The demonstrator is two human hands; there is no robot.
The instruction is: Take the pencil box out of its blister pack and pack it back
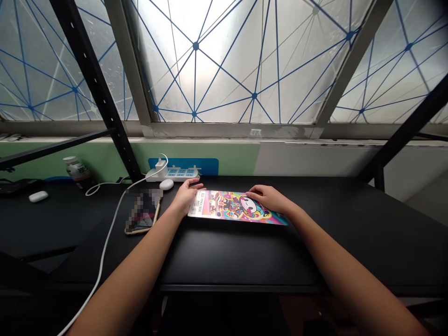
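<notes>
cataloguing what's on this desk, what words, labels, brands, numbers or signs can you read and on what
"BOX": on the colourful pack, its white end strip; the blurred word before it looks like "PENCIL"
Rest of that strip: too small to read
Bottle: print too blurred

Reckoning from the middle of the colourful pencil box (224, 207), the right hand (269, 198) is covering part of its two-o'clock edge, the left hand (185, 196) at nine is hiding from me how its thumb sits, and the label (197, 205) is carrying fine print too small to read. At nine a mosaic is masking the screen of the phone (147, 212), and between nine and ten the bottle (77, 171) is showing illegible lettering. The left forearm (140, 275) and white cable (104, 252) are running out of view at eight, the right forearm (350, 266) at four.
</notes>
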